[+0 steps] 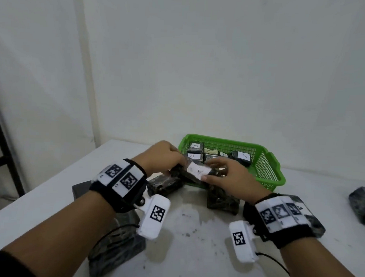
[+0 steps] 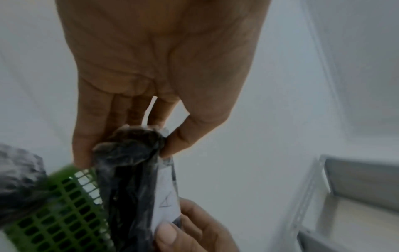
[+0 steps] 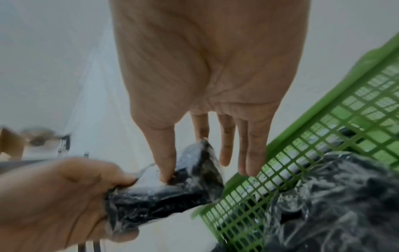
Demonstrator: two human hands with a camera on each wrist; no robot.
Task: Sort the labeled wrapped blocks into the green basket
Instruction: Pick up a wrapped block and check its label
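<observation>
Both hands hold one dark block wrapped in clear plastic film [image 1: 194, 172], raised just above the white table [image 1: 190, 232] at the near left corner of the green plastic mesh basket [image 1: 267, 172]. A white paper label with a handwritten "A" [image 1: 198, 170] faces up on this block. The left hand [image 1: 162, 156] grips the block's left end, the thumb pressing one side and the fingers curled round the other, as the left wrist view shows [image 2: 134, 153]. The right hand [image 1: 234, 177] takes the other end in a pinch: in the right wrist view the thumb [image 3: 165, 163] presses onto the wrap near the label while the index finger goes behind the block [image 3: 172, 187], and the other three fingers hang straight and free beside the basket's rim [image 3: 313, 119]. Inside the basket lie several more wrapped blocks, three of them showing white "A" labels face up [image 1: 244, 156]; they sit along its far and left parts. On the table just in front of the basket stand two other dark wrapped blocks, one below the left hand [image 1: 165, 184] and one below the right hand [image 1: 223, 200]. A larger dark wrapped block [image 1: 115, 246] lies under the left forearm, and another dark wrapped bundle [image 1: 361, 204] rests well apart at the table's right edge. Each wrist wears a black band with white tags printed in black square patterns [image 1: 122, 177], and a small white camera unit hangs beneath each [image 1: 154, 216].
</observation>
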